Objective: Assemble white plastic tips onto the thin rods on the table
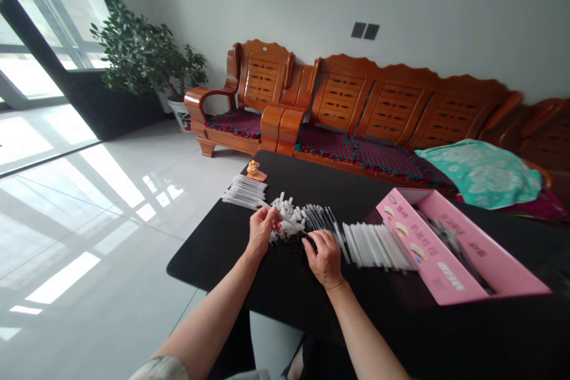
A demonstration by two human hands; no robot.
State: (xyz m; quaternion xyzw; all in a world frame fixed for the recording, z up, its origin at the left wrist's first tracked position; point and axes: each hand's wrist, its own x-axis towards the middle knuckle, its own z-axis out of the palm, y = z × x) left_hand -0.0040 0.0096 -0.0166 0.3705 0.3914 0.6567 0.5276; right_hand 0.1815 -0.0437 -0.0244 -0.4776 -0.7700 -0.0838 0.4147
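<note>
Both hands work over a black table (231, 249). My left hand (262, 227) is closed on a thin white pen barrel (287, 221) that points right, over a heap of small white caps (287, 214). My right hand (325, 255) lies knuckles up, fingers curled down onto dark small parts beside a fan of black-tipped refills (320, 219). What its fingers hold is hidden. A row of white barrels (378, 246) lies just right of it. A stack of finished white pens (244, 192) lies at the table's far left.
An open pink cardboard box (445, 249) with more parts sits at the right. A small orange duck figure (255, 170) stands at the table's far edge. Behind are wooden chairs and a bench (356, 101), a teal cloth (485, 172), a potted plant (146, 53), and glossy tile floor on the left.
</note>
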